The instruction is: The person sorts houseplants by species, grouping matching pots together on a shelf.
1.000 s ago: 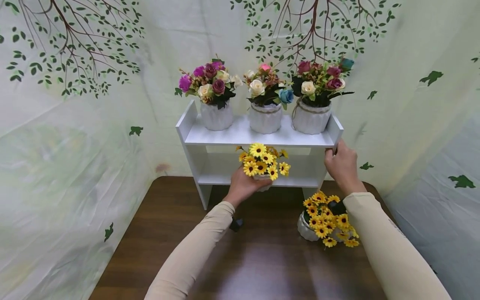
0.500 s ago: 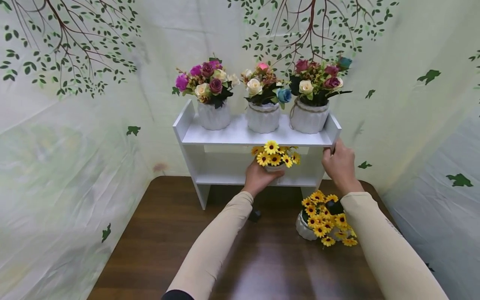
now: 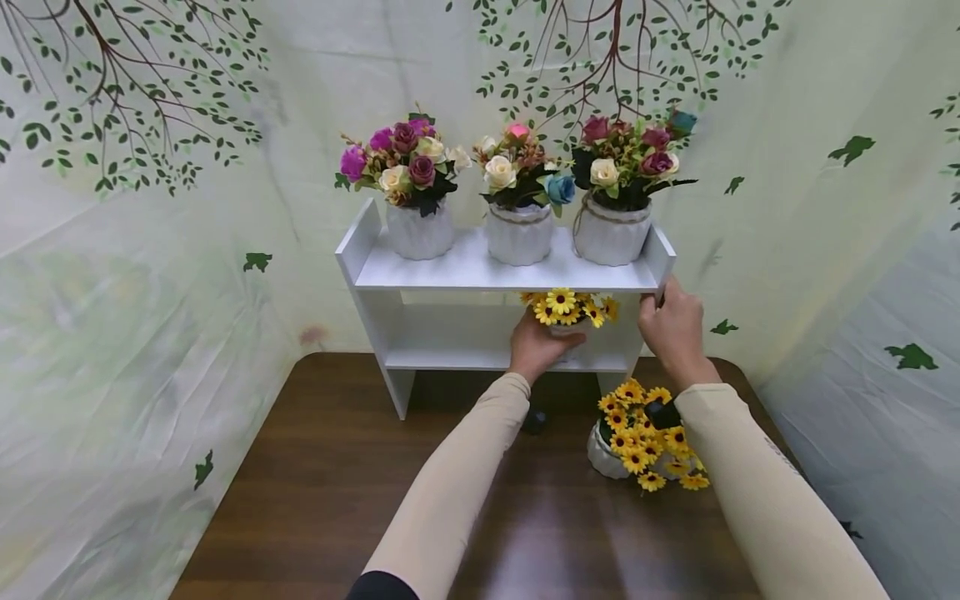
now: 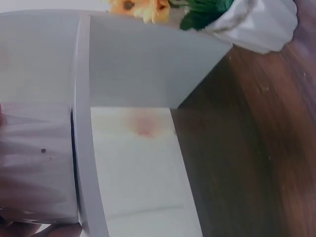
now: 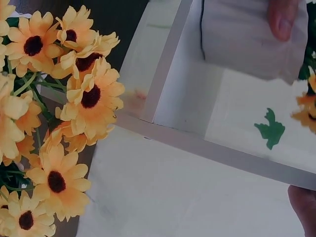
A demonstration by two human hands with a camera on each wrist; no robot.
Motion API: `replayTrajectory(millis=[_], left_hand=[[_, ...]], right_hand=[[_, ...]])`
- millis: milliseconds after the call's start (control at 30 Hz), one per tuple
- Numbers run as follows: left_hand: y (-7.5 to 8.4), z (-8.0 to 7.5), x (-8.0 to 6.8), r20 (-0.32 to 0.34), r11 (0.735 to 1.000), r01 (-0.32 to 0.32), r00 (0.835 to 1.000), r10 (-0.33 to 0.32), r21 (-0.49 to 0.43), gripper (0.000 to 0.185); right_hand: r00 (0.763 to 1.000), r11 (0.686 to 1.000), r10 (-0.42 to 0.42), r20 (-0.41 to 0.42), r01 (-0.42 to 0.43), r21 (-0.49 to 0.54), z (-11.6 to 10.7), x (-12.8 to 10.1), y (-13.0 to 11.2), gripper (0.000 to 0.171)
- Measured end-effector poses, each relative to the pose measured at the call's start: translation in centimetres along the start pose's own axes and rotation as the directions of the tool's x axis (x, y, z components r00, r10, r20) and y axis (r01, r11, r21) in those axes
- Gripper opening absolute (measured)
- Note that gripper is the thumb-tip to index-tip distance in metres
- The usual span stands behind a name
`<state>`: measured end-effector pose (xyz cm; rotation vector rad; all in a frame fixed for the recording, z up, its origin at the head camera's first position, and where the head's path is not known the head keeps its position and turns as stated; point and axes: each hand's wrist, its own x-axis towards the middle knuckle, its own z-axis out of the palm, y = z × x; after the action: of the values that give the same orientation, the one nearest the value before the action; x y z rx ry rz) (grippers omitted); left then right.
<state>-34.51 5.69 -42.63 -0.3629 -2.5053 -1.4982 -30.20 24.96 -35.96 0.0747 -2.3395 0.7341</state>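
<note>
My left hand (image 3: 536, 346) is curled round the small white ribbed pot of yellow daisy-like artificial flowers (image 3: 567, 310), holding it inside the lower compartment of the white two-tier wooden shelf (image 3: 480, 271), toward its right end, with the blooms just under the top board. My right hand (image 3: 671, 325) grips the shelf's right side panel near the top corner, fingers wrapped over its front edge.

From the head view I see the whole arrangement: three white ribbed pots of mixed artificial roses (image 3: 517, 196) stand in a row on the top board, and a second white pot of yellow flowers (image 3: 637, 437) lies tilted on the dark brown wooden counter (image 3: 315, 500), just beside my right forearm. A pale backdrop printed with branches and green leaves (image 3: 150, 125) hangs behind and around everything.

The left wrist view shows none of that row; it looks along the shelf's white panels (image 4: 143, 64) to the counter (image 4: 256, 148), with the tilted pot's (image 4: 259, 24) ribbed wall at the top edge. The right wrist view brings the tilted pot's yellow blooms (image 5: 74, 103) close, and beyond the shelf's frame (image 5: 197, 140) shows the held pot's white side (image 5: 242, 39) with one fingertip (image 5: 284, 17) of my left hand pressed on it, which the head view cannot show.
</note>
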Motion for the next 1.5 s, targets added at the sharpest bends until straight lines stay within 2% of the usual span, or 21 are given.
replayTrajectory(millis=[233, 433, 667, 833, 1167, 1333, 1433, 1500], left_hand=[[1.1, 1.6, -0.1, 0.036, 0.999, 0.020, 0.999, -0.018, -0.045, 0.087], [1.2, 2.3, 0.0, 0.051, 0.997, 0.030, 0.998, -0.026, -0.075, 0.092], [1.3, 2.4, 0.0, 0.041, 0.997, 0.006, 0.999, -0.003, -0.083, 0.095], [1.2, 2.4, 0.0, 0.025, 0.996, -0.012, 1.000, 0.014, -0.084, 0.095], [1.5, 2.5, 0.2, 0.081, 0.993, 0.027, 0.997, -0.018, -0.118, 0.102], [1.9, 2.2, -0.2, 0.116, 0.998, 0.010, 0.993, -0.003, -0.056, 0.108], [1.9, 2.2, -1.3, 0.070, 1.000, 0.010, 0.998, -0.009, -0.018, 0.106], [1.6, 2.4, -2.4, -0.015, 0.999, -0.051, 0.999, 0.051, -0.010, 0.093]], right_hand=[[1.000, 1.000, -0.004, -0.019, 0.004, 0.001, -0.1, -0.1, 0.3, 0.027], [1.000, 1.000, -0.012, -0.019, 0.012, 0.003, -0.1, -0.1, 0.3, 0.024], [0.999, 0.999, 0.029, 0.016, -0.029, 0.021, -0.1, -0.1, -0.1, 0.026], [1.000, 1.000, 0.014, 0.027, -0.015, 0.024, 0.3, -0.1, -0.4, 0.027], [0.999, 1.000, 0.012, 0.043, -0.012, 0.012, 0.3, -0.1, -0.6, 0.026], [0.999, 1.000, 0.006, 0.032, -0.007, 0.001, 0.0, 0.0, -0.3, 0.027], [0.999, 1.000, 0.018, 0.029, -0.018, -0.006, -0.3, 0.0, -0.1, 0.029], [0.999, 1.000, 0.030, 0.037, -0.030, -0.006, -0.4, 0.0, 0.2, 0.031]])
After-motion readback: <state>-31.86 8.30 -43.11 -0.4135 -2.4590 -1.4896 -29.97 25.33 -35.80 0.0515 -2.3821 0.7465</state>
